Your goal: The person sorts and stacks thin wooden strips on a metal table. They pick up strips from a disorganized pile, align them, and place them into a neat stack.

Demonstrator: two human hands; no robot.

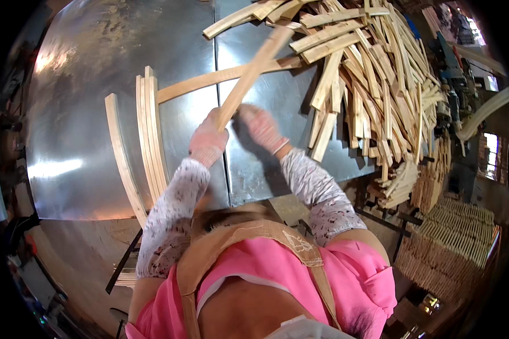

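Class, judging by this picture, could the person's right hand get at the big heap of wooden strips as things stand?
Probably yes: the right hand is near the heap, with only metal tabletop showing between them; the strip in the left hand does not cross that gap.

A shiny metal table (76, 133) spreads under the right hand (261, 129). Far right of that hand, a window (491, 156) glows.
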